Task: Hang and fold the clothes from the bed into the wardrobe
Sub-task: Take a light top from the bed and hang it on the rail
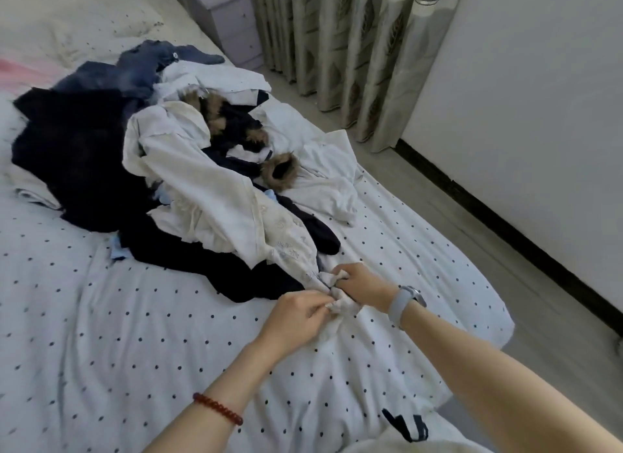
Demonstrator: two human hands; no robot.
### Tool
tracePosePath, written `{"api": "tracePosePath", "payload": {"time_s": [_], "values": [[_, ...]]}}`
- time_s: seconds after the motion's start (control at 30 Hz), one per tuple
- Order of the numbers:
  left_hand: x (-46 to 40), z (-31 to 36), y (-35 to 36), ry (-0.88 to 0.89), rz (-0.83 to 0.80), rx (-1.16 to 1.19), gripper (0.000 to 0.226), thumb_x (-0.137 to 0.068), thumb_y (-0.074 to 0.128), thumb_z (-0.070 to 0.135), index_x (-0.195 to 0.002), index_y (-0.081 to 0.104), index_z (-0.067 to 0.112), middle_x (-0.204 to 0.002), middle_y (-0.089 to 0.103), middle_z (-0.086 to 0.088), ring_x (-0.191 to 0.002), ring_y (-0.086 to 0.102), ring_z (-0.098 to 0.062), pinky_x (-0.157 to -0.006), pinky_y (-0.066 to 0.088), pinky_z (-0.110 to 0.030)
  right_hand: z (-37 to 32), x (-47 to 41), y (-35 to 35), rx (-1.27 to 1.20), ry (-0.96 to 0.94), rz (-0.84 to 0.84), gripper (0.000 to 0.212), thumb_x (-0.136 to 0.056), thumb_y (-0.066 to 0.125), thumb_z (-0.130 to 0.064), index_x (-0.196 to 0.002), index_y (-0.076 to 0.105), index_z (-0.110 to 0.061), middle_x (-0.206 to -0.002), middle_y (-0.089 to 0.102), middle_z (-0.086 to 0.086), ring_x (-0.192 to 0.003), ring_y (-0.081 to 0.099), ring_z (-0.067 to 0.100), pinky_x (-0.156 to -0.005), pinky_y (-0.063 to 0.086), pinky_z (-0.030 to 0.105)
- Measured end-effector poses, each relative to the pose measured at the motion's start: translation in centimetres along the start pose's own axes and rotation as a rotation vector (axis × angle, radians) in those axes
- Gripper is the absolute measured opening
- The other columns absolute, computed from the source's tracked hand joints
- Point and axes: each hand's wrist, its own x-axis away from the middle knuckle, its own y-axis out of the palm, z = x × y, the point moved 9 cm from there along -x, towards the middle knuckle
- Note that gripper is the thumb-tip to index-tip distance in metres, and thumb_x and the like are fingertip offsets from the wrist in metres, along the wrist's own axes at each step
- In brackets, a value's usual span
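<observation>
A heap of clothes [141, 155] lies on the bed [101, 334], which has a white sheet with dark dots. It holds dark garments, blue jeans [141, 68], white shirts and a fur-trimmed dark jacket [279, 172]. A cream garment with pale print [269, 230] stretches from the heap toward me. My left hand [296, 316] and my right hand [362, 285] both pinch its near end, close together. The left wrist wears a red bead bracelet, the right a grey watch.
The bed's right edge runs diagonally beside a pale floor [472, 236]. Patterned curtains [354, 47] hang at the back, a white wall with dark skirting [522, 115] stands right. A bedside cabinet [232, 24] sits at the head, a pillow [77, 20] top left.
</observation>
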Motion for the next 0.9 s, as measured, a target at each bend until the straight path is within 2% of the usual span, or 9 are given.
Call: {"api": "tracePosePath", "payload": {"time_s": [0.1, 0.2, 0.27, 0.37, 0.47, 0.53, 0.63, 0.77, 0.9], "values": [[-1.0, -0.8, -0.2, -0.021, -0.075, -0.296, 0.029, -0.087, 0.057, 0.028, -0.114, 0.067, 0.025, -0.122, 0.056, 0.009, -0.117, 0.045, -0.007, -0.097, 0.039, -0.025, 3.2, 2.2, -1.6, 0.298, -0.037, 0.124, 0.022, -0.092, 0.043, -0.008, -0.102, 0.061, -0.016, -0.069, 0.051, -0.005, -0.068, 0.047, 0.017, -0.051, 0.032, 0.018], [-3.2, -2.5, -1.2, -0.079, -0.112, -0.679, 0.061, -0.088, 0.053, 0.023, -0.144, 0.03, 0.029, -0.152, 0.02, 0.001, -0.139, 0.013, -0.023, -0.116, 0.011, -0.047, 8.3, 4.6, -4.0, 0.477, 0.003, 0.233, 0.027, -0.093, 0.042, -0.01, -0.112, 0.056, -0.021, -0.097, 0.064, 0.005, -0.083, 0.057, 0.026, -0.061, 0.037, 0.028], [-5.5, -4.1, -1.9, -0.189, -0.144, -0.92, 0.077, -0.089, 0.051, 0.02, -0.149, 0.004, 0.032, -0.157, -0.007, -0.001, -0.143, -0.011, -0.031, -0.111, -0.008, -0.057, 10.5, 5.8, -6.0, 0.57, 0.047, 0.331, 0.026, -0.092, 0.042, -0.013, -0.113, 0.054, -0.024, -0.107, 0.064, 0.005, -0.089, 0.058, 0.027, -0.062, 0.039, 0.029], [-8.0, -5.6, -3.0, -0.284, -0.198, -1.101, 0.07, -0.088, 0.055, 0.027, -0.146, 0.016, 0.031, -0.156, 0.008, -0.004, -0.143, -0.003, -0.033, -0.108, -0.006, -0.063, 12.3, 6.7, -7.8, 0.608, 0.125, 0.442, 0.024, -0.092, 0.043, -0.016, -0.113, 0.051, -0.026, -0.107, 0.062, 0.003, -0.083, 0.059, 0.027, -0.055, 0.037, 0.027], [-9.5, -3.8, -1.6, -0.127, -0.16, -1.031, 0.027, -0.091, 0.048, 0.017, -0.117, 0.055, 0.019, -0.122, 0.054, -0.001, -0.116, 0.048, -0.023, -0.102, 0.028, -0.042, 13.1, 7.7, -9.0, 0.615, 0.197, 0.527, 0.02, -0.092, 0.043, -0.021, -0.112, 0.048, -0.023, -0.107, 0.057, 0.004, -0.087, 0.06, 0.028, -0.061, 0.037, 0.028], [-9.0, -0.9, 0.0, 0.011, -0.045, -0.777, 0.017, -0.085, 0.055, 0.007, -0.098, 0.065, 0.01, -0.096, 0.063, -0.006, -0.089, 0.06, -0.028, -0.072, 0.043, -0.035, 14.0, 7.9, -9.3, 0.589, 0.252, 0.518, 0.027, -0.09, 0.043, -0.018, -0.116, 0.048, -0.021, -0.113, 0.05, 0.004, -0.097, 0.054, 0.027, -0.072, 0.036, 0.03], [-7.3, 2.9, 2.4, 0.186, 0.079, -0.525, 0.011, -0.071, 0.072, 0.008, -0.08, 0.069, 0.014, -0.071, 0.064, 0.001, -0.059, 0.062, -0.023, -0.046, 0.041, -0.025, 13.7, 6.9, -9.0, 0.405, 0.123, 0.461, 0.054, -0.085, 0.047, -0.015, -0.137, 0.033, -0.022, -0.142, 0.03, 0.002, -0.129, 0.034, 0.022, -0.105, 0.028, 0.037], [-5.3, 7.8, 5.5, 0.308, 0.064, -0.133, 0.015, -0.083, 0.056, 0.029, -0.092, 0.065, 0.022, -0.081, 0.068, 0.001, -0.072, 0.061, -0.015, -0.057, 0.044, -0.026, 8.3, 5.5, -7.7, 0.315, -0.224, 0.317, 0.079, -0.087, 0.059, -0.027, -0.146, 0.008, -0.035, -0.151, 0.009, -0.015, -0.14, 0.007, 0.003, -0.113, 0.006, 0.034], [-5.0, 7.3, 7.4, 0.122, -0.175, -0.27, 0.057, -0.079, 0.035, 0.059, -0.104, 0.068, 0.02, -0.102, 0.066, 0.004, -0.099, 0.058, -0.014, -0.071, 0.038, -0.022, 8.4, 4.9, -7.7, 0.583, -0.183, 0.303, 0.024, -0.087, 0.045, -0.023, -0.107, 0.057, -0.027, -0.104, 0.059, -0.017, -0.116, 0.051, 0.017, -0.103, 0.032, 0.032]]}}
